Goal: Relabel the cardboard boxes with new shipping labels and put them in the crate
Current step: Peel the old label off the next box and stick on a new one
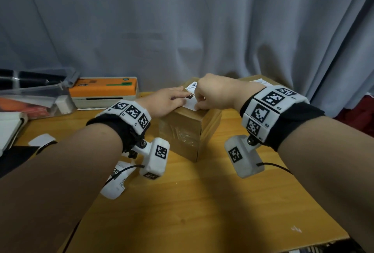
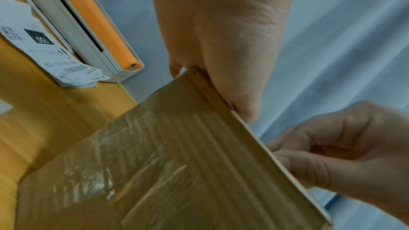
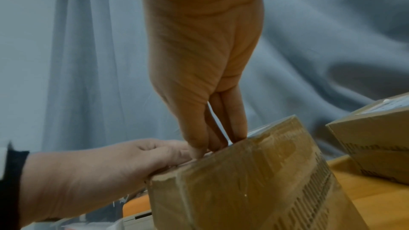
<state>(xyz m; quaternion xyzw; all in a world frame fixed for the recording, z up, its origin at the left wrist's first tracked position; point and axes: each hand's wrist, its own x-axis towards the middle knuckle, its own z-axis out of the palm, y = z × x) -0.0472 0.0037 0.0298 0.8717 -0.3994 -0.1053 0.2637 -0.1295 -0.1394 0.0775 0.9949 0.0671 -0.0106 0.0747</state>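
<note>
Brown tape-wrapped cardboard box [image 1: 187, 129] sits centre frame on the light wooden table [image 1: 202, 202], one corner pointing at the camera. White shipping label [image 1: 192, 99] lies on its top face, near edge reaching the box's front top edge.

Left hand [image 1: 165, 102] comes in from lower left – palm down flat on the box top, fingers straight, fingertips pressing the label. Left wrist view confirms: the heel of the hand sits on the top edge of the box.

Right hand [image 1: 214, 93] comes in from the right, fingers curled downward, pinching the label's near edge at the box's top edge. Right wrist view shows the fingertips bunched together right at that edge, touching the left hand's fingers.

Second brown cardboard box [image 1: 257, 80] stands behind the right wrist, right of centre, with its own white label on top.

Orange-and-white label printer [image 1: 104, 91] – upper left of the table, against the grey-blue curtain [image 1: 182, 20]. Loose printed white labels [image 1: 116, 182] lie on the table under the left forearm, lower left. Clear plastic bin [image 1: 30, 95] at far left edge; contents unclear.
</note>
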